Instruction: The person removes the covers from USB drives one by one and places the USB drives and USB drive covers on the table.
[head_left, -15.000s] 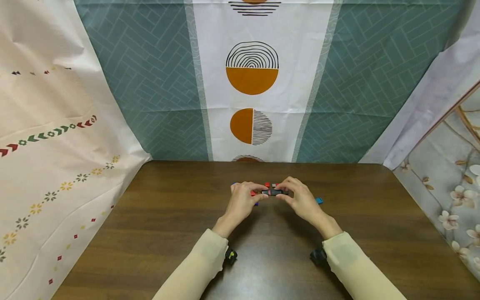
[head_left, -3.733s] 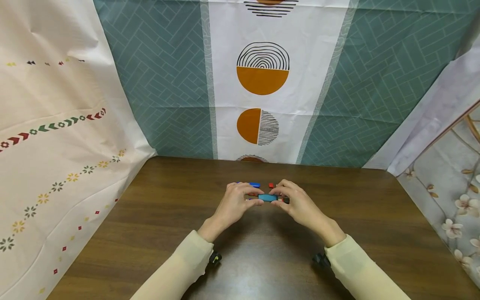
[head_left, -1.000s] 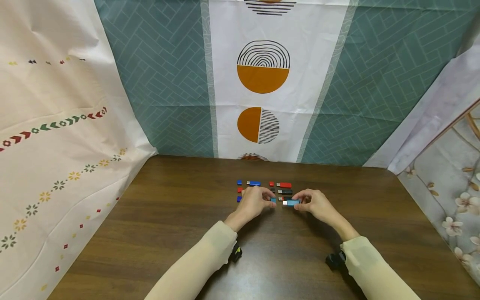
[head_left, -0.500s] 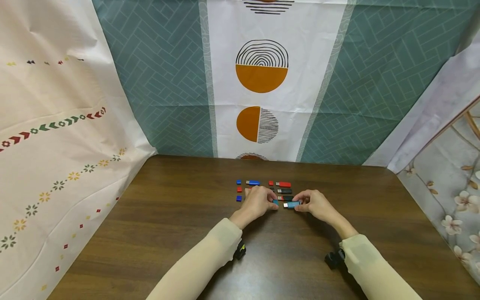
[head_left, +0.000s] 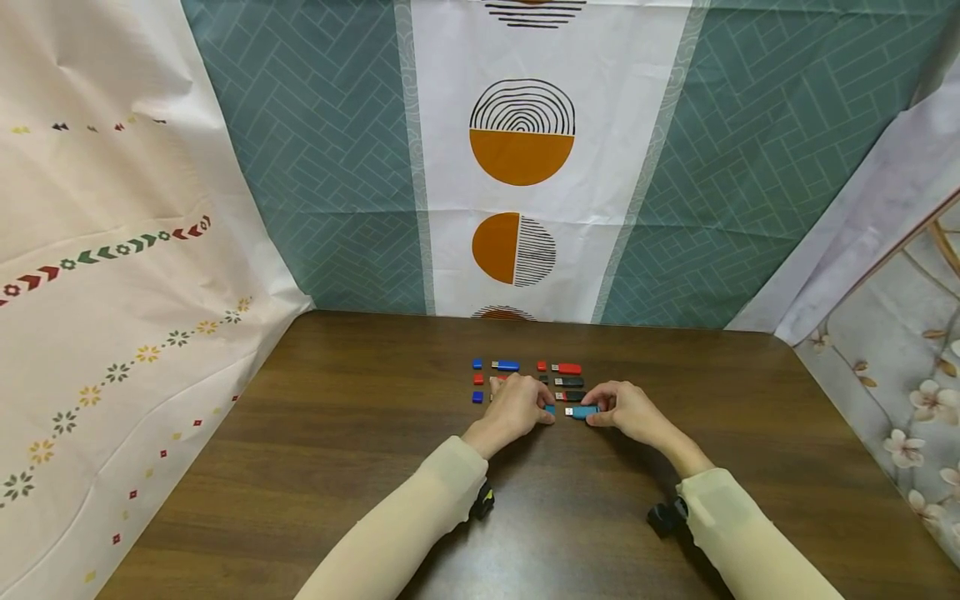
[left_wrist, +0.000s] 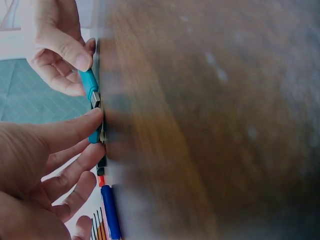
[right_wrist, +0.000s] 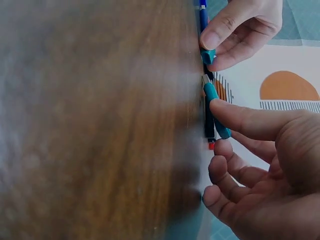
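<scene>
My left hand (head_left: 512,408) pinches a small teal cap (head_left: 551,410) between thumb and finger, low over the table. My right hand (head_left: 626,410) pinches a teal USB flash drive (head_left: 579,412) by its rear end, its metal plug (right_wrist: 205,79) bare and facing the cap. A short gap separates cap and drive. Just beyond the teal drive lies a black-and-red flash drive (head_left: 571,397), with a black flash drive (head_left: 570,382) behind it. Part of the rows of drives is hidden behind the left hand.
Farther back lie a red flash drive (head_left: 567,368) with its red cap (head_left: 542,366) and a blue flash drive (head_left: 506,366) with its blue cap (head_left: 477,364). Another red cap (head_left: 477,379) and a dark blue cap (head_left: 477,397) sit left of the left hand.
Earlier both hands held a dark flash drive, then the teal one with its parts together. Cap and drive have since come apart, and both have shifted slightly toward the table's near side.
</scene>
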